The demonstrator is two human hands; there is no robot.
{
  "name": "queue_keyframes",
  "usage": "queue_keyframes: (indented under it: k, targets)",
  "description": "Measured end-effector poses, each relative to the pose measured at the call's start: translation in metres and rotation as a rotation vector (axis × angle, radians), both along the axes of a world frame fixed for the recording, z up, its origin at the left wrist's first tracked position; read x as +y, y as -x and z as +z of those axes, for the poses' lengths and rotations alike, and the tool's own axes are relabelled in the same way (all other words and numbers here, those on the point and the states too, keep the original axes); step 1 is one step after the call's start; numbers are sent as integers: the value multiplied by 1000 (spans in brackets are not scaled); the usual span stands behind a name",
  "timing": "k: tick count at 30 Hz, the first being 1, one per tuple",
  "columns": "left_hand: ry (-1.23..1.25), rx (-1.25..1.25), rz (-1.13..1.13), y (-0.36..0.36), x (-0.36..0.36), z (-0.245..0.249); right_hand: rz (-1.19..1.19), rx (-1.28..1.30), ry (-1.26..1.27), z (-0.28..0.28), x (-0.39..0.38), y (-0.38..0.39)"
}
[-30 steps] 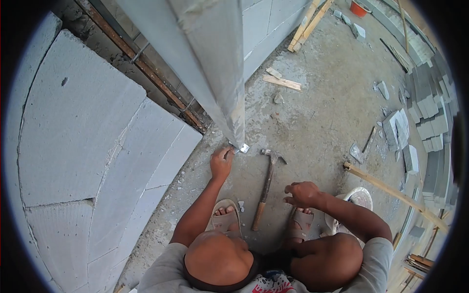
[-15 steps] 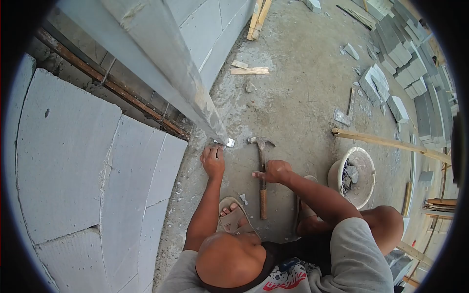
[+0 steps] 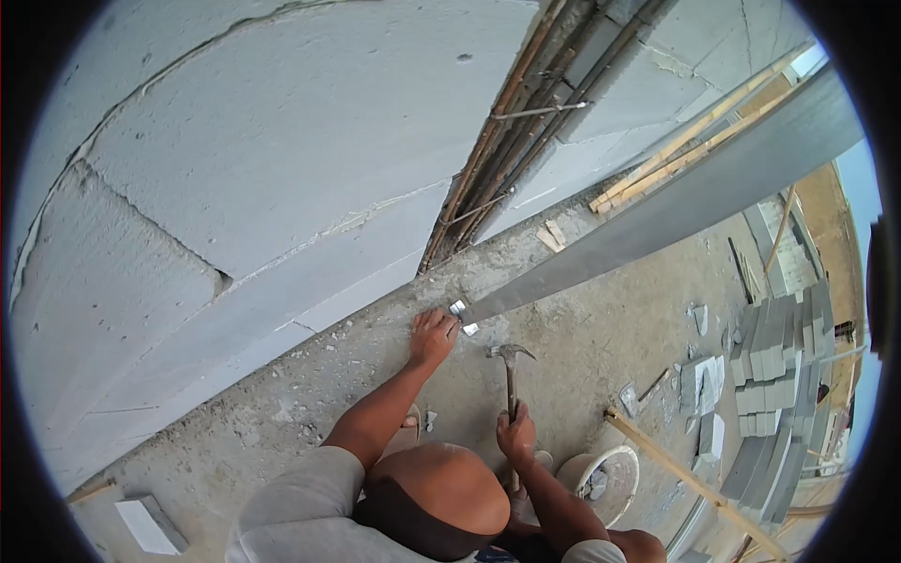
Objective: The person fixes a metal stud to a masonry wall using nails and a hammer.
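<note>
My left hand (image 3: 435, 338) is down at the foot of a long grey post (image 3: 601, 249), its fingers closed at a small shiny metal bracket (image 3: 470, 329). The bracket shows on both sides of the post's lower end, partly covered by my fingers. In my right hand (image 3: 516, 437) is a claw hammer (image 3: 511, 373), gripped around its handle. The hammer head is close over the concrete floor, a short way right of the post's foot. The post leans up toward the upper right.
A pale block wall (image 3: 282, 141) rises on the left, with a gap of rusty rebar (image 3: 507, 141). Near my right arm stand a white bucket (image 3: 631, 479) with rubble and a wooden bar (image 3: 694, 483). Grey blocks (image 3: 770, 366) are stacked at the right.
My right hand has closed around the hammer handle, which lay on the floor under it. My view has turned left toward the wall. My left hand stays at the post's foot.
</note>
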State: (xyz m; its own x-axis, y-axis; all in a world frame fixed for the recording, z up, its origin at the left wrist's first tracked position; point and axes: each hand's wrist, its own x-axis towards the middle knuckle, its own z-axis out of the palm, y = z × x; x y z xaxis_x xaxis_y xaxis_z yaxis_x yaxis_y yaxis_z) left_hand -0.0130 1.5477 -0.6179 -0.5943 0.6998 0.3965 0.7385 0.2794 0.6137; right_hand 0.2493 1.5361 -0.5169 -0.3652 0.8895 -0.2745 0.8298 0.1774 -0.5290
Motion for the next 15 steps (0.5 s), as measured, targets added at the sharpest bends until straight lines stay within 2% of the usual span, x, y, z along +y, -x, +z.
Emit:
queue_keyframes:
  k: [3,6,8,11,15]
  targets:
    - [-24,-54,-12,2,-2,5,102,-150,-1,13,-2,-1]
    - [-60,-132,-9,4,-1,7,189,-72,-91,5,1,6]
    - [-98,-139,-25,3,-3,10,288,54,-285,5,5,15]
    - [-48,-188,-57,5,-6,11,424,27,-400,26,18,41]
    - [8,-145,-5,3,-4,7,474,51,-460,25,32,58]
